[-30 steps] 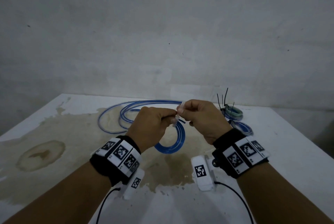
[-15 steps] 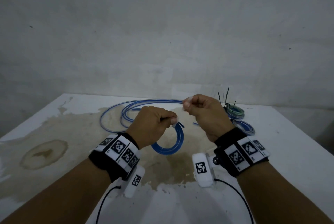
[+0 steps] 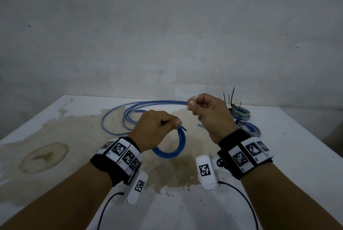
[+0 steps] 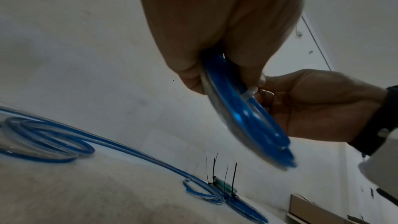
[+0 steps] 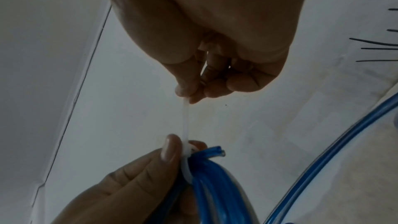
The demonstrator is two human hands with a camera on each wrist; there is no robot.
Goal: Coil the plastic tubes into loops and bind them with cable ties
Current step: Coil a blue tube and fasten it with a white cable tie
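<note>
My left hand (image 3: 157, 127) grips a small coil of blue plastic tube (image 3: 174, 151) above the table, thumb and fingers curled round its top; the same coil (image 4: 245, 118) hangs from the fingers in the left wrist view. A white cable tie (image 5: 186, 125) wraps the coil (image 5: 215, 185) near the tube ends. My right hand (image 3: 207, 113), higher and to the right, pinches the tie's tail between thumb and forefinger, stretched taut from the coil. The left hand (image 5: 150, 176) holds the tie's head against the coil.
A long loose blue tube (image 3: 130, 113) lies curved on the stained white table (image 3: 55, 137) behind my hands. Two bound coils (image 3: 243, 118) with black cable-tie tails sticking up lie at the back right. A grey wall stands close behind the table.
My right hand has drawn up and to the right, away from the left hand, pulling the tie's tail out through its head. The left hand has kept the coil nearly still.
</note>
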